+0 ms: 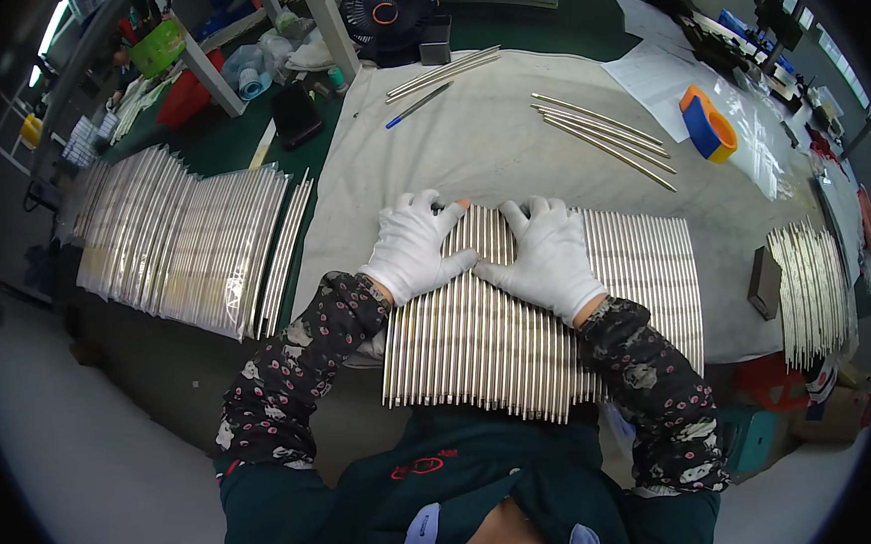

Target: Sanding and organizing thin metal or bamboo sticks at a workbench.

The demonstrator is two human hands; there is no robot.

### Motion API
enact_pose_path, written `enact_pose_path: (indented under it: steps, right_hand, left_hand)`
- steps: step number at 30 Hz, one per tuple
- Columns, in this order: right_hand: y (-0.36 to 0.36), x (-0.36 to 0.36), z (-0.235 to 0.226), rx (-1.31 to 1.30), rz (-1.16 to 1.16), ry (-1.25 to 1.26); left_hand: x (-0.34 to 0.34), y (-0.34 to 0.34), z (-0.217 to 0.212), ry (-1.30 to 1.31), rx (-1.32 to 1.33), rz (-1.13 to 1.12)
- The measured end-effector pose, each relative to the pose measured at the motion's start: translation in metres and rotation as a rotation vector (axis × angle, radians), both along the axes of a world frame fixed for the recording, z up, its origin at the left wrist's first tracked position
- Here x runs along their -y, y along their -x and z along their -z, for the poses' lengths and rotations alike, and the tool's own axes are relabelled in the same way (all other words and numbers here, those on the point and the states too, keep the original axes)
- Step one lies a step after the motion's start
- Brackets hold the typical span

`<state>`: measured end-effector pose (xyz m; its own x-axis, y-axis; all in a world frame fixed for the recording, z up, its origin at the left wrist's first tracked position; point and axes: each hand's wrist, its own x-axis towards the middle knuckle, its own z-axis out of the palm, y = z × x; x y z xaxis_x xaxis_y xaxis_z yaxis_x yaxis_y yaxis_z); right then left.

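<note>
A wide row of thin, shiny metal rods [480, 360] lies side by side on the grey cloth in front of me, its near ends reaching over the table's edge. My left hand [409, 248], in a white glove, rests on the row's left part, fingers spread at the far ends and thumb stretched inward. Beside it, my right hand [548, 259], also gloved, lies on the middle of the row with its fingers apart. The two thumbs almost meet over the rods. Neither hand is wrapped round a rod.
Rods in transparent sleeves [208, 248] lie to the left; another pile of rods [808, 295] and a dark block [765, 282] are at right. Loose rods [608, 138], a blue pen [419, 105] and an orange-and-blue ring-shaped object [708, 129] lie farther back. A fan [386, 15] stands behind.
</note>
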<state>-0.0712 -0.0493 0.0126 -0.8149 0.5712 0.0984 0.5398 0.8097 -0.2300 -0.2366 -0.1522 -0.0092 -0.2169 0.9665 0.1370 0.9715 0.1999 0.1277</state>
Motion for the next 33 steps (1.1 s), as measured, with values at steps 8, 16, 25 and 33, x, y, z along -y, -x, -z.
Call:
enact_pose_path:
  steps: [8,16,25,33]
  right_hand:
    - [-0.046,0.011,-0.013,-0.345,-0.035,-0.041]
    - [-0.195,0.079,0.001,-0.203,0.255,1.409]
    - [-0.113,0.107,0.037,-0.573,0.010,2.073]
    - [-0.102,0.096,0.042,-0.393,-0.128,2.098]
  left_hand:
    - [0.011,0.011,0.003,-0.149,0.062,0.061]
    - [0.106,0.036,-0.041,0.343,0.039,0.376]
    - [0.070,-0.006,-0.023,0.133,0.040,0.828]
    - [0.010,-0.083,-0.037,-0.067,0.019,1.340]
